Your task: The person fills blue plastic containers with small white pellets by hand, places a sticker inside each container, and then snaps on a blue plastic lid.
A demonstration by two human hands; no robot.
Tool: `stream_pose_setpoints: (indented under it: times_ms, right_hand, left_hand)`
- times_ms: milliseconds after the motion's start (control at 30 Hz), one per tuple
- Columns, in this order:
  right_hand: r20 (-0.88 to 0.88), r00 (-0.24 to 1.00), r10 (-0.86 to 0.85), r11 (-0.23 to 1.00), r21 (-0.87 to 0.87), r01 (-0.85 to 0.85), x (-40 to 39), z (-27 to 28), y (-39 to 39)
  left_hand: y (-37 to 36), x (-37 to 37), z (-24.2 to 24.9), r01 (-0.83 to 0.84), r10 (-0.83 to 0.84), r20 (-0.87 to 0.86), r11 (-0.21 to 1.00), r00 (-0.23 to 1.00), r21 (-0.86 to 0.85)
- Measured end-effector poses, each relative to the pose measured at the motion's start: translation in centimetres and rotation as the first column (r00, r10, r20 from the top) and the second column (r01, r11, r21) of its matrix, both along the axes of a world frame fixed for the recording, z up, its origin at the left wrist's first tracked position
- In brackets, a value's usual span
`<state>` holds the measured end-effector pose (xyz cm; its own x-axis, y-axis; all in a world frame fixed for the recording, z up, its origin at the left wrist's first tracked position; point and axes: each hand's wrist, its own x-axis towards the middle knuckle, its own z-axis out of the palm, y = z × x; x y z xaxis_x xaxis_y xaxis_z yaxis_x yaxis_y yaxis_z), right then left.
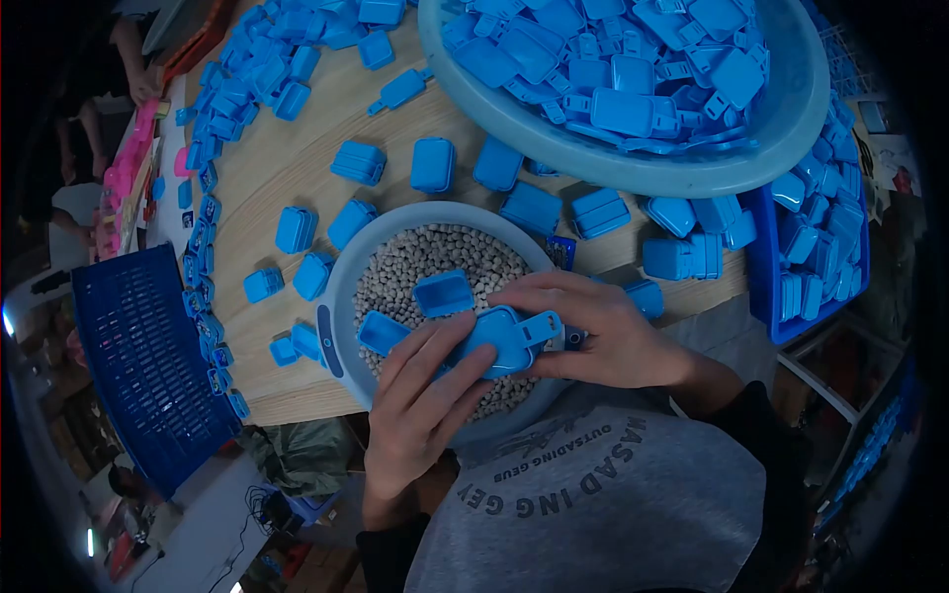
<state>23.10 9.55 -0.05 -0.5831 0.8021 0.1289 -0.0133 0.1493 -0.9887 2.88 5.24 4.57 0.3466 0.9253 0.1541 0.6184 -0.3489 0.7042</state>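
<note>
Both of my hands hold one blue plastic case (500, 339) above a light blue basin (346, 272) of small grey pellets (435, 249). My left hand (420, 395) has its fingers over the near left side of the case. My right hand (598, 331) pinches it from the right, near a lid (540, 327) with a slotted tab. An open blue box (443, 294) lies on the pellets just beyond my fingers. Another open box (384, 333) rests on them to the left, close to my left hand.
Beyond the basin stands a large tub (682, 178) heaped with blue lids (623, 99). Blue boxes (433, 165) are scattered over the wooden table (297, 178). Blue crates stand at the left (153, 356) and right (766, 267). Other people's arms (129, 54) show at the upper left.
</note>
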Motion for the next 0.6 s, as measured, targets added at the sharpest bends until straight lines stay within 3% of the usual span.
stream_pose_setpoints:
  times_ms: [233,333,433,533,600]
  right_hand:
    - [0.029,0.999,0.014,0.997,0.081,-0.016,-0.1,-0.5,0.0]
    - [0.027,1.0,-0.004,0.987,0.163,-0.001,-0.4,-1.1,-0.2]
    - [0.06,0.998,0.035,0.976,0.214,-0.048,-0.3,-1.4,-0.1]
    - [0.07,0.988,0.137,0.957,0.25,-0.15,-0.5,-1.4,0.2]
    - [0.059,0.972,0.226,0.943,0.238,-0.233,-0.7,-1.2,0.1]
  left_hand:
    - [-1.2,0.5,-1.7,-0.075,0.071,0.103,0.996,0.992,0.037]
    - [-2.0,1.2,-2.9,-0.209,0.215,0.172,0.977,0.961,-0.051]
    - [-2.0,1.4,-2.7,-0.219,0.222,0.044,0.974,0.974,-0.065]
    - [-1.3,-0.4,-2.2,-0.036,0.143,0.25,0.92,0.958,-0.39]
    - [-0.7,-1.5,-1.7,0.072,0.11,0.285,0.826,0.952,-0.559]
